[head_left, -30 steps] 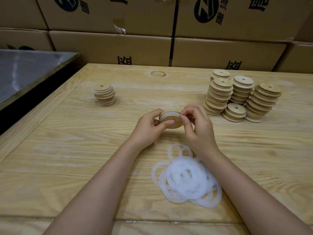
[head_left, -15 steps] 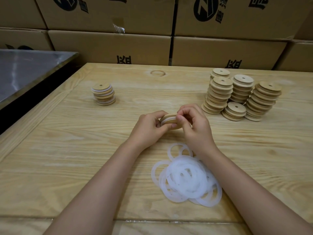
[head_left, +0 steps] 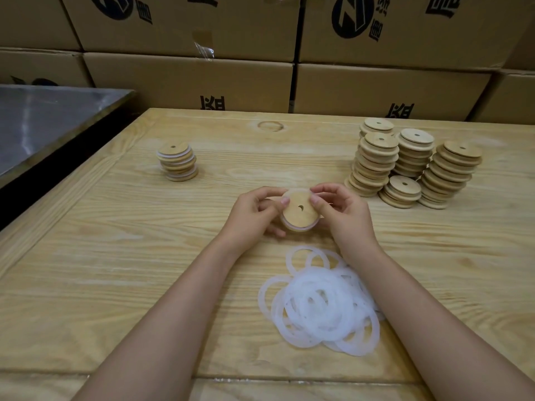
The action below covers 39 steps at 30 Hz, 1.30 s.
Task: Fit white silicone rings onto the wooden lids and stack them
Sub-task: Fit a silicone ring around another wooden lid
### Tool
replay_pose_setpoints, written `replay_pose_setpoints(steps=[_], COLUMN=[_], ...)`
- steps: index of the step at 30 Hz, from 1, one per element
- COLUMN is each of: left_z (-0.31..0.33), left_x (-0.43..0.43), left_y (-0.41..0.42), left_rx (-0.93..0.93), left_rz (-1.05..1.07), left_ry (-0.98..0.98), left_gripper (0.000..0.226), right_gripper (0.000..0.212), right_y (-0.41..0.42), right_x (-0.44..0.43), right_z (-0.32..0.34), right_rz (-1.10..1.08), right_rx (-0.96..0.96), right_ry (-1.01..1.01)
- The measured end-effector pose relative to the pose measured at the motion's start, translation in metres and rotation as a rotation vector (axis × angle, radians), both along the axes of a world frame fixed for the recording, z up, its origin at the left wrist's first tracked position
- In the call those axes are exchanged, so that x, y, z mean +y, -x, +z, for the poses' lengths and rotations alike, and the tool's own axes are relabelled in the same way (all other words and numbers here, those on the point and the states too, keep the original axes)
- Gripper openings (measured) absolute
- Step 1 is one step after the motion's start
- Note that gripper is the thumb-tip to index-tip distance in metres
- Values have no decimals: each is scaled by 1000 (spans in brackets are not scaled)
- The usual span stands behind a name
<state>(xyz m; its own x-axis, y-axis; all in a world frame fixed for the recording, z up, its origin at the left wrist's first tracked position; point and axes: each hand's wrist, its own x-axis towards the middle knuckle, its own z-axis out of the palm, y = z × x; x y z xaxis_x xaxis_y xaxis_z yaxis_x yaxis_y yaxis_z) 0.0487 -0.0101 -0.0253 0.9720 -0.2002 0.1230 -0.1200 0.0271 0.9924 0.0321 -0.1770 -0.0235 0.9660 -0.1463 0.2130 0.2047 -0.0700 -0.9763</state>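
A round wooden lid (head_left: 299,212) with a small centre hole faces me, held between both hands above the middle of the table. A white silicone ring shows around its rim. My left hand (head_left: 254,212) grips the lid's left edge and my right hand (head_left: 338,211) grips its right edge. A loose pile of white silicone rings (head_left: 321,305) lies near me between my forearms. A short stack of lids with white rings (head_left: 178,162) stands at the far left. Several taller stacks of bare wooden lids (head_left: 411,163) stand at the far right.
The wooden table (head_left: 115,270) has a raised border along its edges. Cardboard boxes (head_left: 202,82) form a wall behind it. A grey metal surface (head_left: 43,123) sits to the left, beyond a dark gap.
The lid was held edge-on with the ring being pressed around it. Now it is turned so its flat face points at me, and both hands sit at its sides.
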Motion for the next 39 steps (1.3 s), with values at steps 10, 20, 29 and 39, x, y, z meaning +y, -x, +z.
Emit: replay_pose_setpoints(steps=[10, 20, 29, 39], left_z=[1, 0, -1, 3], left_x=[4, 3, 18, 67], left_y=[-2, 2, -22, -54], left_rx=[43, 5, 184, 303], left_rz=[29, -4, 595, 830], left_ry=[166, 95, 104, -11], left_gripper=[17, 35, 22, 30], right_gripper=[25, 21, 32, 17], right_y=[3, 1, -6, -10], right_x=[0, 2, 4, 3], right_z=[3, 0, -6, -13], right_rz=[177, 122, 133, 124], right_rx=[107, 102, 154, 146], right_ry=[-178, -253, -173, -70])
